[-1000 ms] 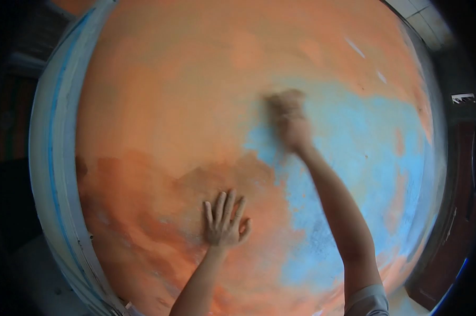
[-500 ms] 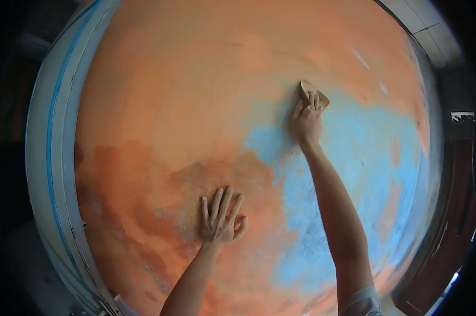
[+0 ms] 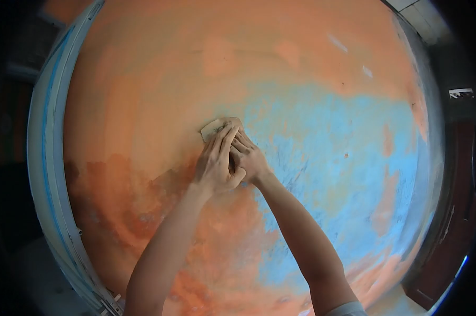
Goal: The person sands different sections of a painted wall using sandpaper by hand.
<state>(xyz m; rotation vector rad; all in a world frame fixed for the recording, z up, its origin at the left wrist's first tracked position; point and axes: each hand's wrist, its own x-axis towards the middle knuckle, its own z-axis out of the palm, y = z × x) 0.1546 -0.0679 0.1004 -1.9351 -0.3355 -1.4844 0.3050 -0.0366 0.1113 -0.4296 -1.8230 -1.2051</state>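
Observation:
A piece of tan sandpaper lies against the orange and blue painted wall. My right hand presses it there, its fingers partly covered by my other hand. My left hand rests over the sandpaper and the right fingers, its own fingers stretched out side by side and its thumb apart. The fingertips of both hands meet near the sandpaper's top edge. Most of the sheet is hidden beneath them.
A pale door frame with a blue stripe borders the wall on the left. At the far right stands a dark reddish-brown panel. Darker orange patches mark the wall's lower left.
My right hand has moved down and left across the wall with the sandpaper. My left hand has risen from the lower wall to join it. The view has shifted slightly.

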